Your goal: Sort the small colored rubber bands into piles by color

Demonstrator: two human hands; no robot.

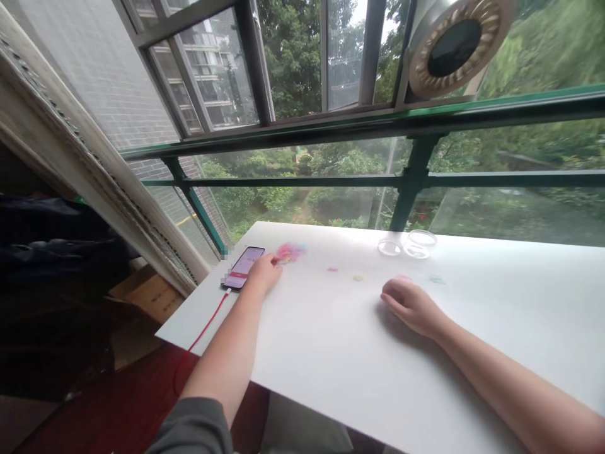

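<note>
My left hand (265, 272) reaches to the near edge of a loose heap of small pink, red and blue pieces (292, 252), too small to name. Its fingertips are drawn together at the heap; whether a piece is between them is hidden. Beside that hand lies a phone (246, 263) with its screen lit. My right hand (409, 304) is curled, thumb against fingers, above the tabletop, and hides what it may hold. Just behind it shows a pink patch of pieces (404, 277). Smaller groups, one magenta (332, 270), one yellowish (358, 277) and one pale teal (437, 279), lie apart.
Two clear round containers (389, 248) (420, 244) stand at the back of the white table (321, 340). A red cable (208, 325) runs from the phone over the left edge. Green railing (293, 181) and windows border the far side; a cardboard box (149, 293) sits lower left.
</note>
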